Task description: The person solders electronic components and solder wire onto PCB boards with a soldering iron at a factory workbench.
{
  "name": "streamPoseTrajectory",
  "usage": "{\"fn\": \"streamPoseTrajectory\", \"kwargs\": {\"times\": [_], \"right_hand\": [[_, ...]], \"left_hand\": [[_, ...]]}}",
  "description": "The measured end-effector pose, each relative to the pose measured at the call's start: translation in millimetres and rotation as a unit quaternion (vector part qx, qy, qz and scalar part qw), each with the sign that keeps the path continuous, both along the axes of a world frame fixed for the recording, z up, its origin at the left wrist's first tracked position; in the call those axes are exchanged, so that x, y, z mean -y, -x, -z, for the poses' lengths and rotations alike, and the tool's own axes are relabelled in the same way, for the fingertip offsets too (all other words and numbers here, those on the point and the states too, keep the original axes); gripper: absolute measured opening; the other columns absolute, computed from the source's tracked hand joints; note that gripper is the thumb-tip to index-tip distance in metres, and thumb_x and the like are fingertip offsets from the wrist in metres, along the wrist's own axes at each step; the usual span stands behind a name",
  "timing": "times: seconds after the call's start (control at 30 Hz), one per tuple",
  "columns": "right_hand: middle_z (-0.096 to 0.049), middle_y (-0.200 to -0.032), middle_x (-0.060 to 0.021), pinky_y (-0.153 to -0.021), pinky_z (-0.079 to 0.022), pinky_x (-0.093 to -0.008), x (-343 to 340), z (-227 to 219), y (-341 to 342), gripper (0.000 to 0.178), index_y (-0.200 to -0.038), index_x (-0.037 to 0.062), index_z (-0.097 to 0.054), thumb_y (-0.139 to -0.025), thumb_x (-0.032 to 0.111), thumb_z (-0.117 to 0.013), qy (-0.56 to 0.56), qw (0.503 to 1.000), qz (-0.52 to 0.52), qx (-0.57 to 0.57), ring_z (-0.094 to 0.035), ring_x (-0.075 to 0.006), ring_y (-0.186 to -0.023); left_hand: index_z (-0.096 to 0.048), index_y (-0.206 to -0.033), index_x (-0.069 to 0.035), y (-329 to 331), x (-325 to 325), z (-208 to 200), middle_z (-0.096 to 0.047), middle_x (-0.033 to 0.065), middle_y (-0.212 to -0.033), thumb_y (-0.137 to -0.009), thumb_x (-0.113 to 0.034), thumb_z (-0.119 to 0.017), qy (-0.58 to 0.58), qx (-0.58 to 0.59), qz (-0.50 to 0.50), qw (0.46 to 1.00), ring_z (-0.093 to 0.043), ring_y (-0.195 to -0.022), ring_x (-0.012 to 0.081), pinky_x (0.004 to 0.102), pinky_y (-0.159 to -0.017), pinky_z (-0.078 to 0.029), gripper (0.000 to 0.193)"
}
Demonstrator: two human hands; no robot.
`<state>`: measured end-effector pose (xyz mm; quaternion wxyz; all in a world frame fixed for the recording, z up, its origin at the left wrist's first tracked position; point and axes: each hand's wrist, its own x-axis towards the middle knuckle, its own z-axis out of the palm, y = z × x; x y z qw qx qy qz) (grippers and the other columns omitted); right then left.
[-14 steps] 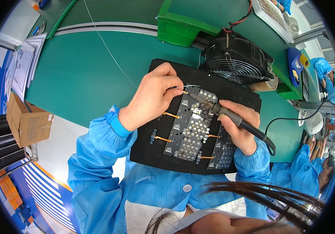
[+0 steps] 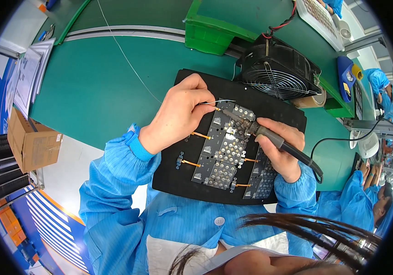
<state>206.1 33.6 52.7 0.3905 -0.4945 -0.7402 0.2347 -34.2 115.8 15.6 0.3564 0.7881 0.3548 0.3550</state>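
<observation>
Basically, our right hand (image 2: 282,149) is wrapped around the soldering iron (image 2: 269,136) at its grip, clear of the hot end. It's rigid and light; its long axis runs lower-right to upper-left, tip on the LED boards (image 2: 226,151) on the black mat (image 2: 279,107). Our left hand (image 2: 180,114) pinches the solder wire (image 2: 221,101), thin, soft and bendy, fed rightward toward the tip; contact probably, too small to tell.

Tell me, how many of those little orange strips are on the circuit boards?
5 show: upper left, lower left, one by the wire tip, middle right, bottom centre. The hands may hide more.
</observation>
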Motion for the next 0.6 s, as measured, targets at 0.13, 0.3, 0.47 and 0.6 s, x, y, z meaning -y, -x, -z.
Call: {"fn": "streamPoseTrajectory", "kwargs": {"times": [0.13,0.3,0.47,0.6], "right_hand": [[-0.068,-0.075,-0.0135,-0.057,-0.052,-0.0286,-1.0,-1.4,-0.7,0.027,-0.101,-0.0012,-0.068,-0.077,0.01,-0.073,-0.008,1.0,-0.011,0.012,-0.067,-0.0224,-0.063],[-0.068,-0.074,-0.0134,-0.057,-0.052,-0.0288,-0.6,-3.2,0.2,0.028,-0.101,-0.0012,-0.068,-0.077,0.01,-0.073,0.003,1.0,-0.009,0.009,-0.067,-0.0225,-0.063],[-0.069,-0.076,-0.014,-0.058,-0.053,-0.029,-0.3,-0.6,-0.8,0.028,-0.101,-0.0014,-0.068,-0.077,0.01,-0.073,-0.005,1.0,-0.015,0.005,-0.068,-0.0231,-0.064],[-0.069,-0.077,-0.0144,-0.059,-0.053,-0.0291,-0.1,-1.2,-0.5,0.028,-0.101,-0.0016,-0.068,-0.077,0.011,-0.073,-0.004,1.0,-0.013,0.008,-0.069,-0.0233,-0.065]], "left_hand": [[-0.066,-0.083,0.001,-0.6,-0.5,0.9,-0.052,0.0067,-0.083,-0.077,0.002,-0.07,-0.003,0.002,-0.001,1.0,-0.052,-0.064,0.0175,0.0296,-0.054,-0.041,0.007],[-0.066,-0.083,0.001,-0.3,-0.7,1.2,-0.052,0.007,-0.083,-0.077,0.002,-0.07,-0.014,0.003,0.001,1.0,-0.052,-0.064,0.018,0.0299,-0.054,-0.041,0.008],[-0.066,-0.083,0.002,-0.1,0.1,1.3,-0.052,0.0074,-0.083,-0.077,0.003,-0.07,-0.012,0.004,0.001,1.0,-0.052,-0.064,0.0181,0.0296,-0.054,-0.041,0.007],[-0.066,-0.083,0.002,-0.2,0.8,0.5,-0.052,0.0073,-0.083,-0.077,0.003,-0.07,-0.005,0.005,0.0,1.0,-0.052,-0.064,0.0174,0.0293,-0.053,-0.041,0.007]]}}
